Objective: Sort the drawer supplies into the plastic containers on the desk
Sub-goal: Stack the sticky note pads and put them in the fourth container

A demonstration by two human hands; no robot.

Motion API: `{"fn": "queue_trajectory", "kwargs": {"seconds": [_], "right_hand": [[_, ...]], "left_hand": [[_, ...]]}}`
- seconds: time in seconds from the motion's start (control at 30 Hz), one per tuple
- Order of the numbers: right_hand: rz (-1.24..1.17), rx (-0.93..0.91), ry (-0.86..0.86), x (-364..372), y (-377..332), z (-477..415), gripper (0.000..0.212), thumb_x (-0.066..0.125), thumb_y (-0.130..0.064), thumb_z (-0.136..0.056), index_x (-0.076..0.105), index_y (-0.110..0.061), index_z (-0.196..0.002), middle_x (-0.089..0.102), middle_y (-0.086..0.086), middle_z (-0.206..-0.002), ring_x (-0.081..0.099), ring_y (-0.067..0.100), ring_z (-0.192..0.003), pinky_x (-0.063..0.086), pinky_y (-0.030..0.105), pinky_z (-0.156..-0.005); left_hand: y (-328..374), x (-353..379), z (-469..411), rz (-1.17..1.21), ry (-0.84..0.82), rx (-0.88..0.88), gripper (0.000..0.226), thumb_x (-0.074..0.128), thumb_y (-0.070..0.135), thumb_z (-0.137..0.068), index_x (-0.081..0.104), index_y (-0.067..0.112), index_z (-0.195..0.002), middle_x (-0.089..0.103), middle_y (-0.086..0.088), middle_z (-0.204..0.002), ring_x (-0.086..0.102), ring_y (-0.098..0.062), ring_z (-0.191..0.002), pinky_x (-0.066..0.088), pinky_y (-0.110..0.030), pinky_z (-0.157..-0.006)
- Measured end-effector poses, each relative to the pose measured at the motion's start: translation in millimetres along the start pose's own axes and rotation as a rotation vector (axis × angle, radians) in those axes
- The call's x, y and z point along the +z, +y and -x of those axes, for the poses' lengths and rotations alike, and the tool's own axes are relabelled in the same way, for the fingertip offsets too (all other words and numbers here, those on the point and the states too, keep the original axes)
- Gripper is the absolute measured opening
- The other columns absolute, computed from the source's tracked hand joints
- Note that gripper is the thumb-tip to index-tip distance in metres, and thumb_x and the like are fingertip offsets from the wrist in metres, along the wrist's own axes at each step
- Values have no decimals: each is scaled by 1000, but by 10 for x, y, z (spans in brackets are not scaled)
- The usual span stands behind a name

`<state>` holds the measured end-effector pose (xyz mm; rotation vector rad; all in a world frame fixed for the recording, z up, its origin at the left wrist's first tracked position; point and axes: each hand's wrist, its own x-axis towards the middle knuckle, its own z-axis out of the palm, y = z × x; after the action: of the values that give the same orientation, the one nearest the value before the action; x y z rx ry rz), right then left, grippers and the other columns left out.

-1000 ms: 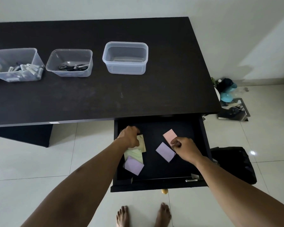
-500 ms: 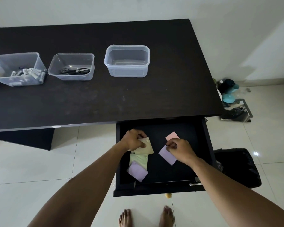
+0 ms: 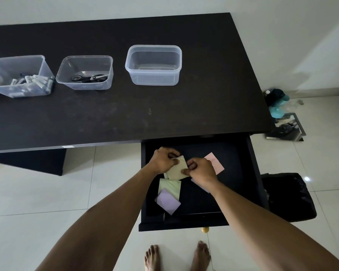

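The person's left forearm and right forearm are bare along all their visible length, broad at the lower edge of the view and narrowing to the wrists. The left grip and right grip are bare hands, each with a row of knuckles ridging its back. The left foot and right foot are bare too, toes showing and heels cut off by the frame. Any clothing lies outside the view.
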<state>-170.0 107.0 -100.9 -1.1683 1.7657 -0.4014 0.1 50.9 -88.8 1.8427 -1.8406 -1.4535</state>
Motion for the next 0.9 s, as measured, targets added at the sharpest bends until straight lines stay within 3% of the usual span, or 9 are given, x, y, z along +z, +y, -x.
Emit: {"fn": "queue_trajectory", "kwargs": {"seconds": [0.13,0.23,0.37,0.47,0.6,0.67,0.77,0.9], "right_hand": [[-85,12,-11,-62,-19,24,21,86,-15,-75,67,-18,-81,63,-3,-74,60,13,-71,50,21,-65],[-200,89,-63,-194,-50,52,20,83,-11,-78,67,-10,-88,65,3,-78,62,17,-73,52,30,-66],[-376,153,-103,-406,-86,140,30,81,-13,-82,65,-2,-104,74,8,-95,66,15,-80,56,28,-66],[-499,170,-146,-537,-159,228,33,81,-10,-81,65,1,-107,72,15,-99,64,21,-81,58,27,-63],[-555,159,-229,-683,-276,361,27,76,-4,-84,67,-3,-109,72,19,-105,65,25,-86,59,35,-76],[-556,147,-244,-730,-327,436,27,74,-3,-86,67,-4,-112,71,21,-111,66,25,-89,58,37,-81],[-565,146,-245,-780,-405,553,28,74,-3,-86,68,-6,-113,73,19,-110,68,23,-89,60,34,-77],[-589,150,-276,-852,-511,662,32,76,-5,-84,67,-6,-114,76,13,-99,71,20,-82,60,33,-76]], "left_hand": [[-6,-32,32,13,14,-16,31,76,15,-82,73,22,-112,72,4,-110,65,-10,-103,51,-26,-98],[38,-82,95,42,13,-24,36,76,15,-82,70,21,-117,71,3,-109,64,-11,-105,50,-27,-99],[126,-89,251,164,74,-56,43,76,16,-83,66,22,-124,72,0,-108,65,-13,-103,51,-27,-95],[209,-45,380,289,103,-62,38,75,17,-84,67,21,-122,73,0,-103,67,-15,-100,55,-34,-94],[344,-20,583,532,105,-85,28,69,8,-90,64,15,-116,73,-8,-102,70,-23,-98,57,-47,-91],[400,-43,682,619,107,-83,28,65,3,-92,62,12,-117,71,-11,-101,70,-24,-95,60,-45,-84],[475,-122,840,704,85,-55,37,60,-4,-93,59,15,-125,67,-11,-95,68,-22,-92,61,-33,-67],[517,-255,984,746,44,-1,46,59,-8,-92,58,20,-129,64,-12,-91,67,-25,-95,62,-44,-77]]}}
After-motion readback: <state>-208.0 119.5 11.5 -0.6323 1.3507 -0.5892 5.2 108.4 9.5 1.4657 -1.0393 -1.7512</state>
